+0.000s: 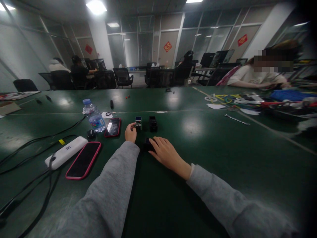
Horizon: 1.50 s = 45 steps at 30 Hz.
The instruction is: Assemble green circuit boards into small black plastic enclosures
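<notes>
My left hand (130, 133) pinches the edge of a small circuit board with a little screen (138, 122), which stands on the green table. Just right of it is a black box-like part (153, 123), touched by neither hand. Nearer to me, my right hand (165, 151) is curled over a small dark block (148, 144). Its fingers cover most of that block, so its kind is hidden. Left of my hands lie a phone in a red case (113, 127) and a larger phone in a pink case (84, 161).
A water bottle (94, 115) stands behind a white power bank (66, 152) with black cables (51, 181). Far right are a wrench (237, 119), a heap of coloured cables (228, 98) and a seated person (257, 77). The green table (223, 158) extends around my arms.
</notes>
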Motion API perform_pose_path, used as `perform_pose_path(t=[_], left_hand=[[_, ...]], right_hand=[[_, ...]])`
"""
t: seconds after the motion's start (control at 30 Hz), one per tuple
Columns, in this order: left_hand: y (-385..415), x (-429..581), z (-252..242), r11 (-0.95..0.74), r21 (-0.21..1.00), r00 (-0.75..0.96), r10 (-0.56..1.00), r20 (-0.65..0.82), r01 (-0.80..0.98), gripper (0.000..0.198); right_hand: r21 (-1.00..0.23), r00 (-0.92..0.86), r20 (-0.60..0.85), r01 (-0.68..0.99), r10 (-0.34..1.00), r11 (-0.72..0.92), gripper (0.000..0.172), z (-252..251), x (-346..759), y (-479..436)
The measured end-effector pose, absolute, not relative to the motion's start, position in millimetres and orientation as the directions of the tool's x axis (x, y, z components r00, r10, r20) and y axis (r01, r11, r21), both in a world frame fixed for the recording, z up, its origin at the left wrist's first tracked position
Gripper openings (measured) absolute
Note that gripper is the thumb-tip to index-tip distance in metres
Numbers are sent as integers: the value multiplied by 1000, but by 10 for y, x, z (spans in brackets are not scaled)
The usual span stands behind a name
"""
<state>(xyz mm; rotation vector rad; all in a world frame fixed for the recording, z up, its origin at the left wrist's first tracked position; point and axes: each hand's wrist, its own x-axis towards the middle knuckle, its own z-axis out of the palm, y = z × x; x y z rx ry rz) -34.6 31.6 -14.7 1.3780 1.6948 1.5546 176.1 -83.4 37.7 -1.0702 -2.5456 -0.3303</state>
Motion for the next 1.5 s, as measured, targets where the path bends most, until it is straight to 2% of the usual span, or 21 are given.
perform_pose_path(t=[0.2, 0.33, 0.47, 0.57, 0.63, 0.73, 0.8, 1.03, 1.2, 1.5], left_hand=[[306, -342, -134, -144, 921, -390, 874, 290, 362, 33], [290, -333, -110, -128, 924, -403, 872, 277, 360, 32], [275, -329, -98, -121, 917, -403, 871, 281, 379, 32], [272, -324, -90, -108, 920, -404, 874, 268, 377, 31], [269, -321, -81, -99, 923, -405, 877, 257, 371, 31], [252, -317, -59, -83, 929, -409, 881, 238, 362, 31], [234, -315, -44, -71, 933, -413, 883, 223, 352, 31], [203, -298, -21, -58, 934, -411, 887, 210, 352, 32], [209, -292, -10, -83, 921, -411, 877, 250, 381, 32], [201, -295, 3, -26, 933, -402, 898, 180, 359, 33]], right_hand=[[86, -639, 412, 737, 650, 671, 54, 309, 1730, -845], [27, -634, 419, 724, 650, 690, 55, 315, 1746, -845], [-193, -556, 479, 689, 680, 699, 47, 415, 1779, -837], [-399, -388, 569, 641, 726, 655, 35, 486, 1830, -670], [-520, -284, 589, 584, 757, 623, 34, 479, 1872, -444], [-701, -204, 486, 490, 849, 519, 40, 368, 1923, -12], [-763, -211, 397, 466, 893, 449, 44, 258, 1938, 254], [-579, -371, 421, 593, 828, 560, 39, 1, 1868, 608], [-579, -317, 483, 584, 816, 569, 49, -46, 1746, 595], [-666, -139, 538, 535, 832, 520, 42, -74, 1747, 579]])
